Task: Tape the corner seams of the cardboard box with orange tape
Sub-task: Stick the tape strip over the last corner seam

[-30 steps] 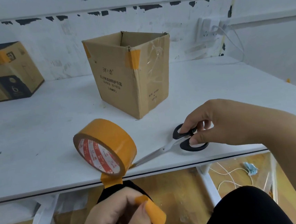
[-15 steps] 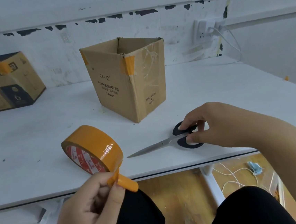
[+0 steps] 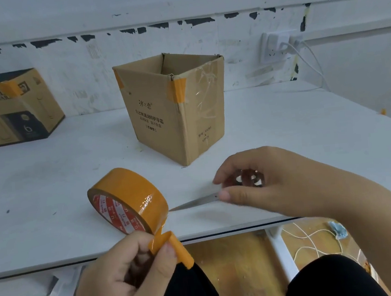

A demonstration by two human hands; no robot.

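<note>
Left hand (image 3: 120, 274) pinching free end of orange tape roll (image 3: 128, 199), right hand (image 3: 272, 183) gripping scissors (image 3: 195, 202) on table (image 3: 49, 176), cardboard box (image 3: 174, 107) behind.

Bare forearms, no sleeves — black trousers (image 3: 329, 280) on both legs.

A second ago the round roll of orange tape (image 3: 128, 199) hung over the front edge of the white table (image 3: 38, 186); now it rests on edge on the table. The left hand (image 3: 129, 268) has risen to table height, pinching the tape's loose end (image 3: 173, 247). The right hand (image 3: 262, 184) now covers the black handles of the scissors (image 3: 195, 202), its grip lifting them, blades blurred.
</note>
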